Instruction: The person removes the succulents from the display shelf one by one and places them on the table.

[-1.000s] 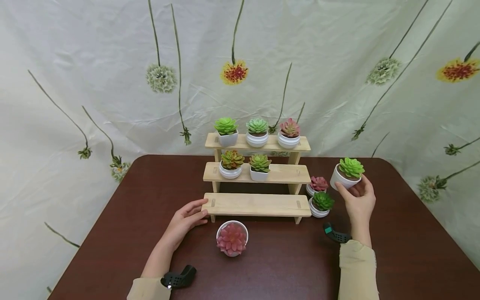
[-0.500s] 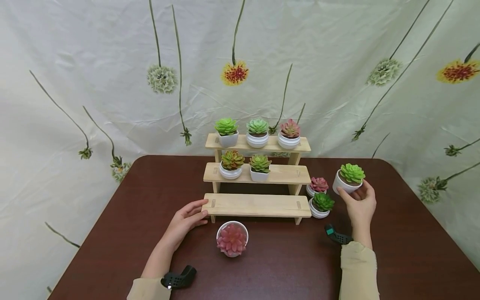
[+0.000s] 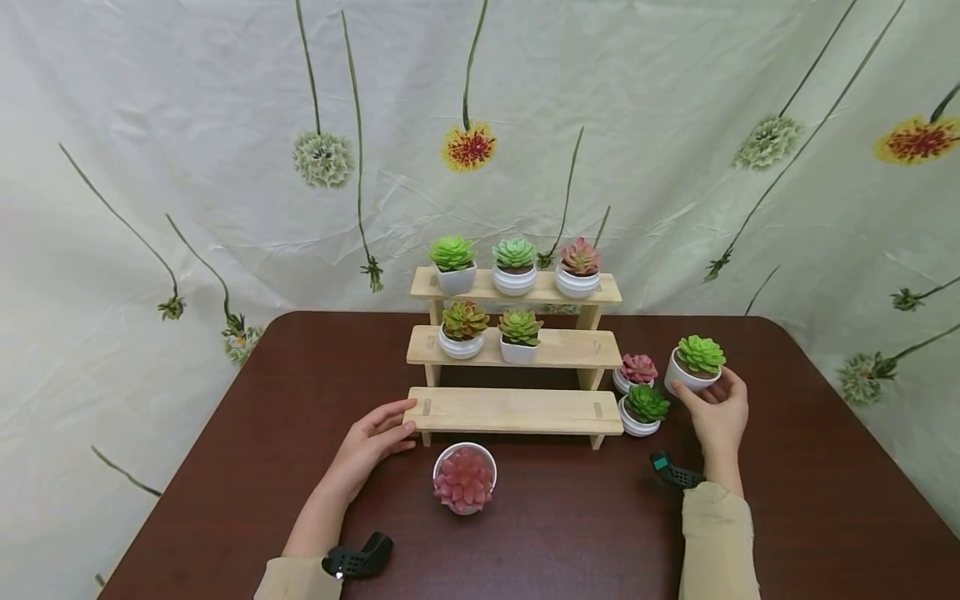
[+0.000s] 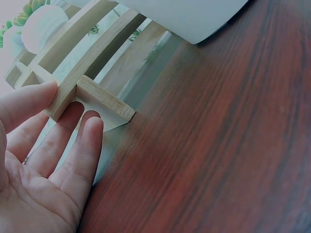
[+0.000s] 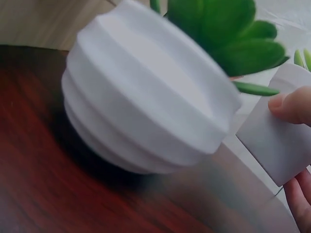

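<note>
We see a brown table [image 3: 225, 467] before a flowered cloth [image 3: 187, 125], bearing a three-step wooden stand [image 3: 517, 410]. Three potted succulents sit on its top step [image 3: 611, 292] and two on its middle step [image 3: 577, 348]; its bottom step is bare. Our left hand [image 3: 371, 442] rests on the table, fingers straight and relaxed, fingertips [image 4: 46, 92] touching the left end of the bottom step and gripping nothing. Our right hand [image 3: 718, 412] curls its fingers around a green potted plant [image 3: 696, 364], right of the stand and low over the table. A red plant [image 3: 637, 369] and a dark green plant [image 3: 643, 408] stand between it and the stand. A pink plant [image 3: 464, 478] stands before the bottom step.
</note>
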Motion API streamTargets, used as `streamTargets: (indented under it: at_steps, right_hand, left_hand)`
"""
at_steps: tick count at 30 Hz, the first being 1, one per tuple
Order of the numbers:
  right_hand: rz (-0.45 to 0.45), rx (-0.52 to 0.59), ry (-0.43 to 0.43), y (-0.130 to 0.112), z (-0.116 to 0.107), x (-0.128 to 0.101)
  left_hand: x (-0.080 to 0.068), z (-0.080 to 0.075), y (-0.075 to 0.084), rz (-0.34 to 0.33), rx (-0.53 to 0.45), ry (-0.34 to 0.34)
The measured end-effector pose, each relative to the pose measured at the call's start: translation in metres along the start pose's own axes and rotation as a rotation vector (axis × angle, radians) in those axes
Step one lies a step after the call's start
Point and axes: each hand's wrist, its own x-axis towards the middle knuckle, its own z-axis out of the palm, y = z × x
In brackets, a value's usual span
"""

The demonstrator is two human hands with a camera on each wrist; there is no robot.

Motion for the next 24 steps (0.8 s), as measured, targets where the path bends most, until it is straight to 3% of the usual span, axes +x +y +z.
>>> streamTargets:
  at_steps: [24]
  right_hand:
    - [-0.020,-0.084,-0.047,0.0092,0.0082,0.0035]
  left_hand:
    - [-0.0016,0.0007,0.0019,0.001,-0.014,0.007]
